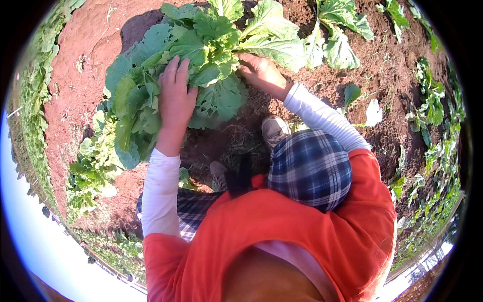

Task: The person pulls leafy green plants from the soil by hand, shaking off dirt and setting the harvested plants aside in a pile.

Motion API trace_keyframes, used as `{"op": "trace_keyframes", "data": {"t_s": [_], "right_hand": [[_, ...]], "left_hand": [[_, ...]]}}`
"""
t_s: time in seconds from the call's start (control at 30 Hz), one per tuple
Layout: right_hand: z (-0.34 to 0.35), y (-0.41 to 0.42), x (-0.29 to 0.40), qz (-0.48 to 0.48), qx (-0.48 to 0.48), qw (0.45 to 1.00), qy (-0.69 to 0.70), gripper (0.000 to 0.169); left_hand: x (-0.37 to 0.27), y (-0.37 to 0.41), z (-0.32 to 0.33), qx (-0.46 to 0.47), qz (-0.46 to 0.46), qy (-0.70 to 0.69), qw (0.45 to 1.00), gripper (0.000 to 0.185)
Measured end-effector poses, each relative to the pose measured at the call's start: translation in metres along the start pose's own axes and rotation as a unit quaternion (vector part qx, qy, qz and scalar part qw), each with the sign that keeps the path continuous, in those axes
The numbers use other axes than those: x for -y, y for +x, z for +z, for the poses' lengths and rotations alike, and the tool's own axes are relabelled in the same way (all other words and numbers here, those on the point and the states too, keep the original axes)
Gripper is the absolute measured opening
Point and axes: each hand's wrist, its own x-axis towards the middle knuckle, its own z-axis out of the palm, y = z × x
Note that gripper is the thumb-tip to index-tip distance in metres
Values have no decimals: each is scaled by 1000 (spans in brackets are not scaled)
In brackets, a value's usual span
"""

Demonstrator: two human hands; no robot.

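Note:
In front of me grows a large leafy green plant, its broad leaves ragged and dotted with small holes. My left hand lies flat over the leaves on its left side, fingers extended and thumb apart. From the right, my right hand reaches in at the plant's edge with bent fingers. Its fingertips meet the leaves and are partly hidden, so a grip there cannot be made out. Just beyond that hand, a wide pale green leaf spreads to the right.
Reddish soil surrounds the plants. More leafy plants stand at the lower left and upper right. A pale loose leaf rests on the ground to the right. My shoe and plaid-covered knee are close below the plant.

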Motion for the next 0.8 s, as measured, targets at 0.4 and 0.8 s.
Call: {"op": "trace_keyframes", "data": {"t_s": [0.4, 0.8], "right_hand": [[1, 0, -7, 127, 11, 963, 239, 29], [-17, 21, -23, 107, 79, 969, 209, 24]], "left_hand": [[7, 3, 1, 7, -14, -11, 1000, 52], [8, -1, 2, -6, 7, -12, 1000, 55]]}}
